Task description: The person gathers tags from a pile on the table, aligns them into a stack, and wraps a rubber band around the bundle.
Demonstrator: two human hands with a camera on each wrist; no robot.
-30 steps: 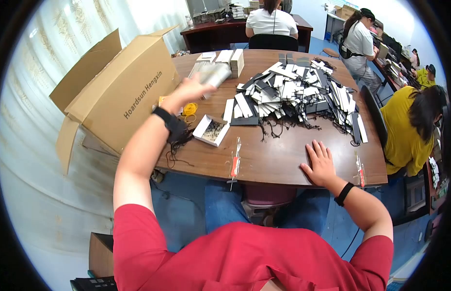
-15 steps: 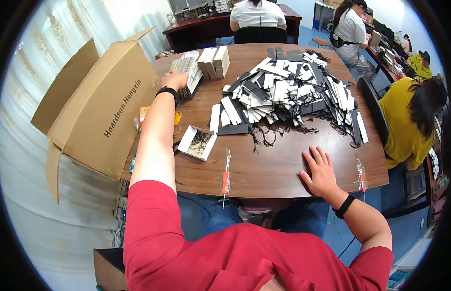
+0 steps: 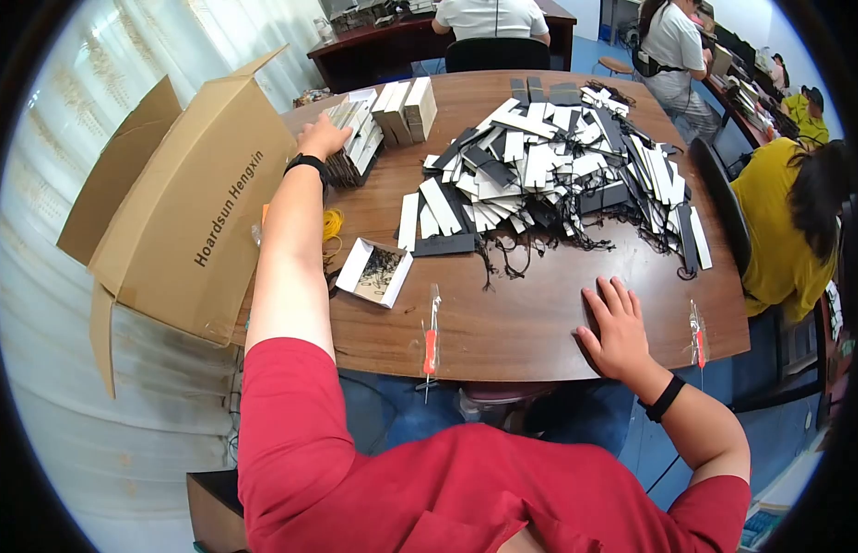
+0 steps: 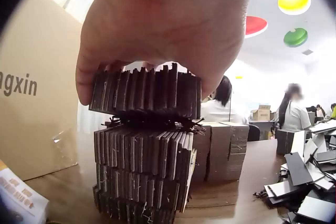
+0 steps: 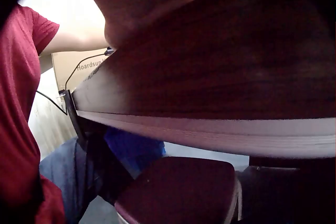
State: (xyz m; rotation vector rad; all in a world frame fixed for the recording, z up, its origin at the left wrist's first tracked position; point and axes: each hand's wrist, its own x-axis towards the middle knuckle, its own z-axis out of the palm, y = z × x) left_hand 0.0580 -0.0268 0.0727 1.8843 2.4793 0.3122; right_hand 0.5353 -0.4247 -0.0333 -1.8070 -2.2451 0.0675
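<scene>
At the table's far left, my left hand (image 3: pixel 324 137) grips a bundle of black-edged card tags (image 4: pixel 144 91) from above, its thumb and fingers at opposite ends. The bundle sits right at the top of a stack of similar tag bundles (image 4: pixel 142 155), with dark strings between. More bundles (image 3: pixel 406 111) stand to the right of this stack. My right hand (image 3: pixel 621 330) rests palm down near the front edge of the table (image 3: pixel 530 323), fingers straight. Before it lies a large heap of loose black and white tags (image 3: pixel 549 175) with black strings.
A big cardboard box (image 3: pixel 203 203) stands at the left. A small white box (image 3: pixel 375 273) of dark little pieces and yellow bands (image 3: pixel 332 223) lie near my left forearm. Red-handled tools (image 3: pixel 431 352) are taped at the front edge. A person in yellow (image 3: pixel 784 230) sits at the right.
My left hand carried a blurred bundle leftward to the stack at the far left and is still over it, slightly farther left. My right hand stays on the table. The head view has shifted.
</scene>
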